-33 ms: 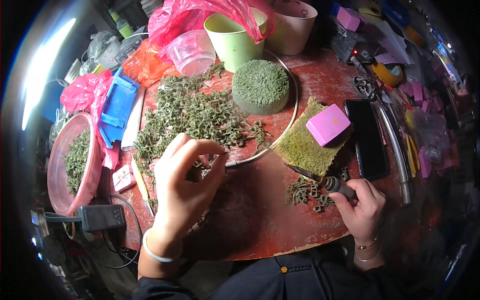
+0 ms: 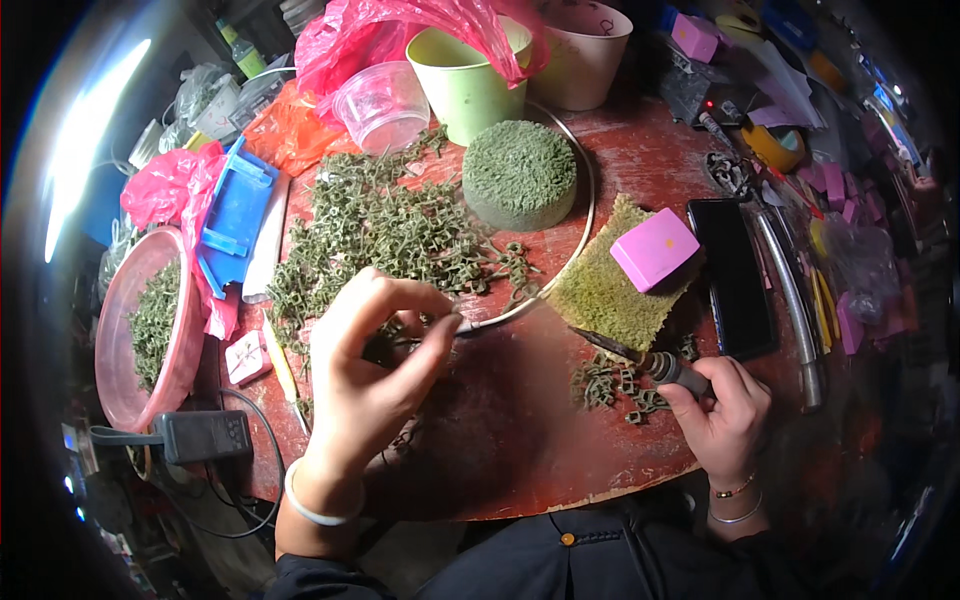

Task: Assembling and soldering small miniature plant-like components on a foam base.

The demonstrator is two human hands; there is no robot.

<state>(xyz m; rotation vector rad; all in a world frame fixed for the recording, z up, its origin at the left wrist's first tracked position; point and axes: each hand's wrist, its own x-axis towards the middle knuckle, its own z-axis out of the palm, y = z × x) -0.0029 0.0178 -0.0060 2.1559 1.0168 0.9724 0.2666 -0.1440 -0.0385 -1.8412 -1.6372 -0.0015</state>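
My left hand (image 2: 375,370) is raised over the near edge of a heap of small dark-green open-loop pieces (image 2: 385,225). Its thumb and index finger are curled into a pinch; whatever lies between the tips is too small to make out. In my right hand (image 2: 728,408) is a soldering-iron-like tool (image 2: 668,370) with a grey collar and a dark tapered tip. That tip points left, at the near corner of a rough yellow-green pad (image 2: 615,285). Below the tool is a smaller pile of green pieces (image 2: 597,384).
A pink block (image 2: 655,248) sits on the pad, left of a black phone (image 2: 732,275). Behind are a round green block (image 2: 520,172) and a pale green bucket (image 2: 465,85). A white cable (image 2: 588,215) curves across the red table. At left stands a pink bowl (image 2: 178,385) of green pieces.
The tips of my left thumb and index finger have shifted slightly, the thumb a little right and down. My right hand and its tool have stayed in place.
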